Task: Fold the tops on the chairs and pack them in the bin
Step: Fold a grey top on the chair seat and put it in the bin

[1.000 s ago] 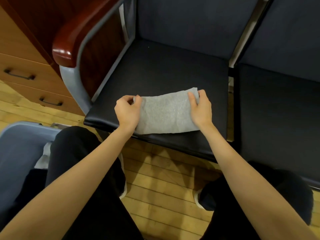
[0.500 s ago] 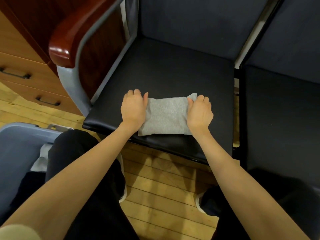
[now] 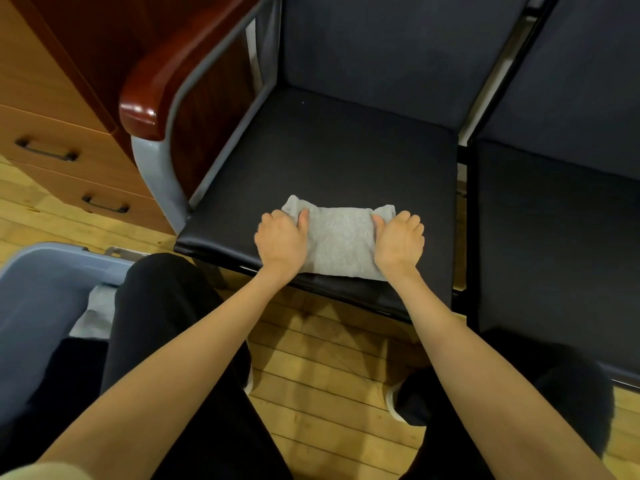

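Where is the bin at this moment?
In the head view the blue bin sits on the floor at the lower left, beside the person's left leg, left of and nearer than the chair holding the grey top.

Both bare forearms reach forward from the bottom corners and converge, backs of the hands up. The left hand [image 3: 281,238] has its fingers curled under and its thumb pressed against the left end of a folded grey top [image 3: 337,239]. The right hand [image 3: 399,242] mirrors it at the right end, knuckles bent, thumb on the cloth.
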